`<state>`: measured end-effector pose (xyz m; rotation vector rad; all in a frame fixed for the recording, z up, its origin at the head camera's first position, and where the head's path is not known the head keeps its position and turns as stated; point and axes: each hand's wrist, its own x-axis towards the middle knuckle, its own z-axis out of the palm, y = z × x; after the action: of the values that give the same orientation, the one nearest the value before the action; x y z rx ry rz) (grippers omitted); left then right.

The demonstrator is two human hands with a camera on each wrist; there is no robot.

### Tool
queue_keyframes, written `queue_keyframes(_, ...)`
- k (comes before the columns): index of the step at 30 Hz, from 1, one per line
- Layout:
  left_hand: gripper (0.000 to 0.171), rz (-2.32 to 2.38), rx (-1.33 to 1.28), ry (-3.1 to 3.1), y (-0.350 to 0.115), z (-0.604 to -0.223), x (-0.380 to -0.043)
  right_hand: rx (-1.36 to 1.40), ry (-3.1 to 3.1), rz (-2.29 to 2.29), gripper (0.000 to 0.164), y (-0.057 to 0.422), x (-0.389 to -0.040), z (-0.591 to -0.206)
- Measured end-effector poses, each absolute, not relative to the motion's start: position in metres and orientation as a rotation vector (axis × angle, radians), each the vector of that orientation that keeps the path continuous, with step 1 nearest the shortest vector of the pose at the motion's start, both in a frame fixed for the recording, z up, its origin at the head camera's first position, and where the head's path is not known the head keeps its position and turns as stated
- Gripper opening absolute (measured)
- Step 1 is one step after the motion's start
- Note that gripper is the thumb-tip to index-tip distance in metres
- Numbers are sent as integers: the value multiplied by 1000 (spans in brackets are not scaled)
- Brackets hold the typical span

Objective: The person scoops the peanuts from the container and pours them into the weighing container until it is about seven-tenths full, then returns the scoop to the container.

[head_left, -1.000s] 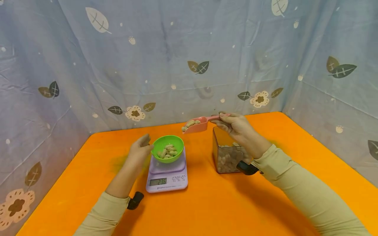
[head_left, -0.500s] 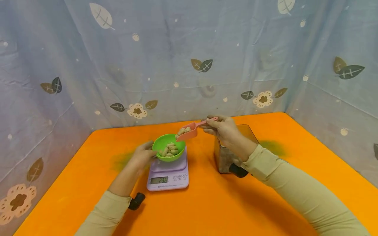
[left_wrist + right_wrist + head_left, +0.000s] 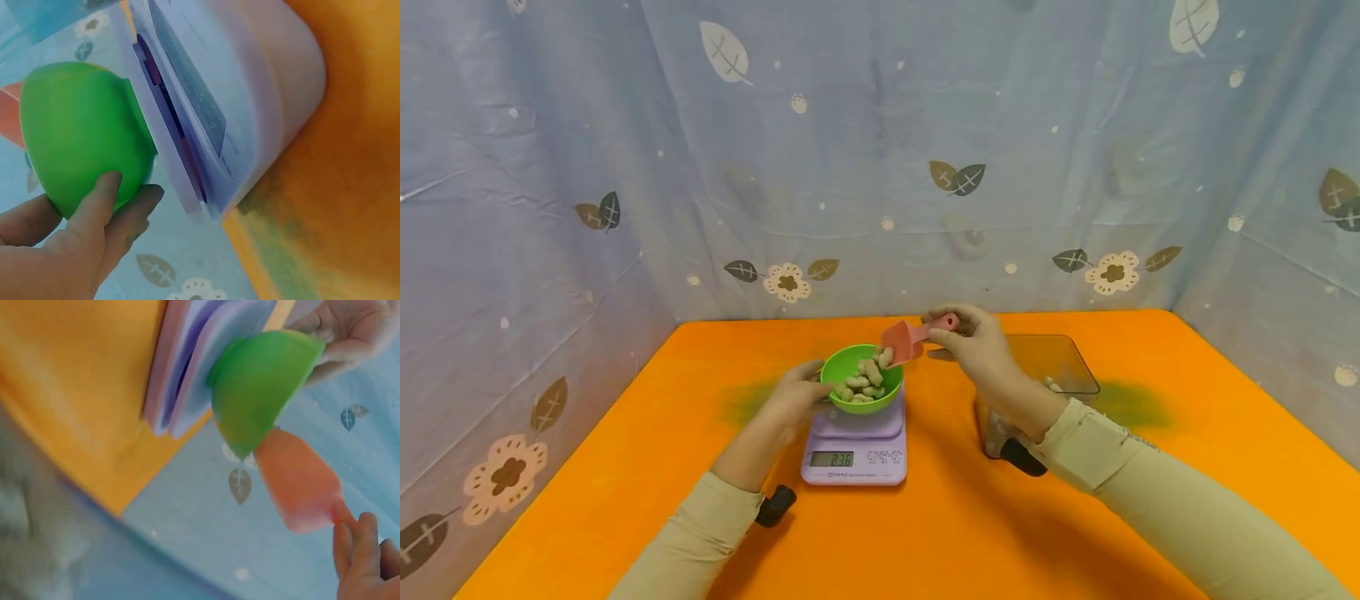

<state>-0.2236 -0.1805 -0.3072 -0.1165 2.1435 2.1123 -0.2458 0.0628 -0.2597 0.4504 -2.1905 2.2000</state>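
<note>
A green bowl [image 3: 838, 366] with several unshelled peanuts [image 3: 859, 382] in it sits on the platform of a purple kitchen scale [image 3: 854, 427]. My left hand [image 3: 792, 400] holds the bowl's left side; in the left wrist view its fingers lie along the green outer wall. Between thumb and fingers, my right hand [image 3: 983, 348] grips the handle of a pink scoop [image 3: 898, 340]. The scoop tilts down over the bowl's right rim, with peanuts at its lip. In the right wrist view, the scoop's underside [image 3: 299, 481] shows right at the bowl's edge.
On the right stands a clear brownish container [image 3: 1063, 357] with peanuts inside, partly hidden behind my right forearm. The scale's display [image 3: 832, 459] faces me. An orange table [image 3: 955, 533] lies under everything, with a patterned blue curtain [image 3: 850, 125] around it.
The scoop has moved left to the bowl and tipped down, and peanuts have slid from it into the bowl. My left hand has come up against the bowl. The head view has turned left.
</note>
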Motion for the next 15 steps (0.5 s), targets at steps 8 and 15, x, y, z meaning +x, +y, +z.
queue_keyframes(8,60,2108,-128,2154,-179,-306,-224,570,-2002,2208,26,92,-239,-242)
queue_keyframes(15,60,2083,-129,2235,-183,-298,-219,579,-1540,2552,16,147,-232,-222)
